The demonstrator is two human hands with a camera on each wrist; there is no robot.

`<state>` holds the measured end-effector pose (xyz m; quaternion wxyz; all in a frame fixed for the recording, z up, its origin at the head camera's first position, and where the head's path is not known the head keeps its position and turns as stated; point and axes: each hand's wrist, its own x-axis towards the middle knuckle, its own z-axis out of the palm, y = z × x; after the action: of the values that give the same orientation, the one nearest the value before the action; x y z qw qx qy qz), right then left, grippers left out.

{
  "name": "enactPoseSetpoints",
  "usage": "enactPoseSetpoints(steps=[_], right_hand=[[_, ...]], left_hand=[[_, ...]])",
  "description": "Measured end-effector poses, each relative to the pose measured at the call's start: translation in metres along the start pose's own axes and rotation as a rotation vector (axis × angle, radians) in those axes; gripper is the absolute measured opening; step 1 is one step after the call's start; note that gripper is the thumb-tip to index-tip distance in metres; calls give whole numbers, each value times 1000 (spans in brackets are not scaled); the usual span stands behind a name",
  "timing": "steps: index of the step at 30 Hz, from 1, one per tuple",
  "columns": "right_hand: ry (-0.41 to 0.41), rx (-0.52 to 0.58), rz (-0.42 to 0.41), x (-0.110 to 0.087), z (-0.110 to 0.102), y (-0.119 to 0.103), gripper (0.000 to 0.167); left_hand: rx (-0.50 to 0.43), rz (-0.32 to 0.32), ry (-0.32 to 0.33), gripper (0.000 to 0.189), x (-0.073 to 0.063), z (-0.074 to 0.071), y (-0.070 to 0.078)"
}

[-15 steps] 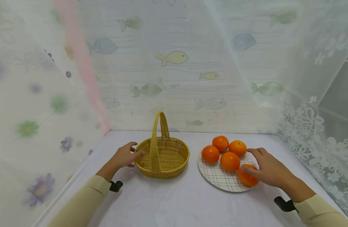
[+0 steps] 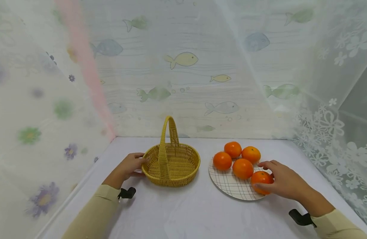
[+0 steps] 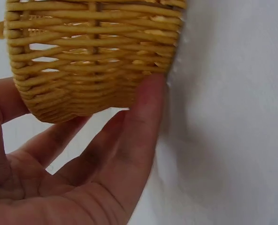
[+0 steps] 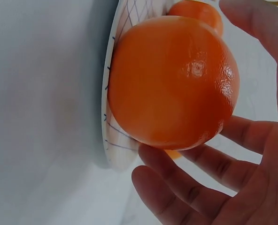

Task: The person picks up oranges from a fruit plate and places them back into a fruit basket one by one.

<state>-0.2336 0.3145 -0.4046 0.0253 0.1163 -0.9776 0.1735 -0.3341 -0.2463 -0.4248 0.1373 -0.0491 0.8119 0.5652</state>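
A yellow wicker basket [image 2: 183,181] with a tall arched handle stands on the table, left of centre. My left hand [image 2: 130,168] holds its left end at the rim. In the left wrist view, a fingertip [image 3: 151,86] presses low on the woven wall [image 3: 96,61]. To the right, a round plate [image 2: 228,189] with a grid pattern carries several oranges [image 2: 243,169]. Around the nearest orange [image 4: 172,84], at the plate's right edge, my right hand [image 2: 286,181] spreads its thumb and fingers. A gap shows between thumb and fruit in the right wrist view.
A white cloth [image 2: 183,212] covers the table. Behind it hangs a curtain [image 2: 183,83] printed with fish, and a flowered curtain [image 2: 45,149] closes the left side. Lace with white flowers [image 2: 329,126] lines the right.
My left hand has closed in on the basket's rim, its fingers drawn together. My right hand has come down around the nearest orange, its fingers drawn back from the orange behind.
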Motion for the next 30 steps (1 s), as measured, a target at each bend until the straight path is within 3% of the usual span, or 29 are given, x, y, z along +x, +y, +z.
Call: enactPoseSetpoints(steps=[8, 20, 30], right_hand=[[10, 53, -18, -2, 4, 2, 72], [44, 45, -40, -4, -1, 1, 72], [111, 52, -63, -7, -16, -9, 74]], left_hand=[[-102, -29, -49, 59, -1, -5, 0], [-155, -26, -105, 60, -3, -13, -4], [-187, -35, -75, 62, -7, -10, -6]])
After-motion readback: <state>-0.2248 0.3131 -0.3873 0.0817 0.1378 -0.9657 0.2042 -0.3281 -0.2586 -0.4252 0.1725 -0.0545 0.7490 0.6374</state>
